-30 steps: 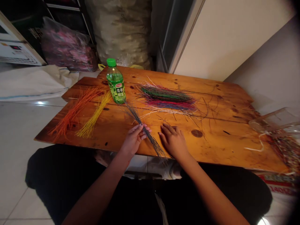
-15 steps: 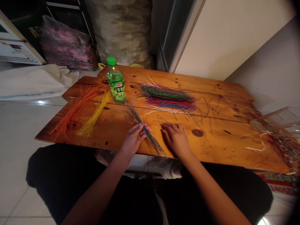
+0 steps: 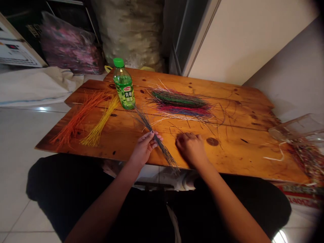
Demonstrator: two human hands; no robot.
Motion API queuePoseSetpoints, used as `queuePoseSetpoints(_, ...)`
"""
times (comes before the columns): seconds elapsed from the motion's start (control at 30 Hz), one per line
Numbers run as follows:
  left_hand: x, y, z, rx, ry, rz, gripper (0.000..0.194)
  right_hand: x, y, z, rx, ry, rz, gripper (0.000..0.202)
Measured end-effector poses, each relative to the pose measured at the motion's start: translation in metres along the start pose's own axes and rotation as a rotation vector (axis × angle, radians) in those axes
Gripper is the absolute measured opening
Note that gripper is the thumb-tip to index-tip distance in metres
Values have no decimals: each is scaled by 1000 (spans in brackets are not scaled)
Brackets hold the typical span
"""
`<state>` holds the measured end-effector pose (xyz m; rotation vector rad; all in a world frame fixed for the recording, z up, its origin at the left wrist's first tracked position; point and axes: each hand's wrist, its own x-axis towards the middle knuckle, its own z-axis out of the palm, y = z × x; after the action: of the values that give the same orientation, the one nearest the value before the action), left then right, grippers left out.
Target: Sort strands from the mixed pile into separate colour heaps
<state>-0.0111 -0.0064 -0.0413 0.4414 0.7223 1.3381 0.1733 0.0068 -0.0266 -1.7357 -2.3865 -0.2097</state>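
My left hand (image 3: 145, 147) is closed around the middle of a bundle of thin dark grey strands (image 3: 165, 153), thumb on top. The bundle slants from near the bottle down past the table's front edge. To its right, my right hand (image 3: 191, 147) rests on the wooden table (image 3: 235, 158) with its fingers curled in; whether anything is in them is hidden. Beyond my hands lies a pile of green, red, blue and white strands (image 3: 181, 103). A yellow bundle (image 3: 101, 125) and an orange bundle (image 3: 81, 116) lie left of my left hand.
A green-capped drink bottle (image 3: 125, 87) stands behind the grey bundle. At the right edge are a clear plastic container (image 3: 296, 126) and a heap of mixed strands (image 3: 307, 155). Loose strands lie about the pile. A bag of pink stuff (image 3: 72, 47) is beyond the table.
The fingers of my right hand have curled inward on the tabletop. My left hand keeps its hold on the grey bundle. The whole view has shifted slightly.
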Motion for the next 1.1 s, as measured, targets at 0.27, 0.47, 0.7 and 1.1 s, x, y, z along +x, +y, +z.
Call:
queuePoseSetpoints(0.27,-1,-1,1,61,-8,1,18,-2,2,-2,129,-87,-23,12)
queuePoseSetpoints(0.47,-2,0,3,66,-26,13,18,-2,4,-2,199,-60,-21,11)
queuePoseSetpoints(0.7,-2,-1,2,62,-17,7,17,-1,11,-4,264,-20,63,15)
queuePoseSetpoints(1.1,-1,0,2,34,-16,6,18,-7,13,-4,239,-105,-186,30)
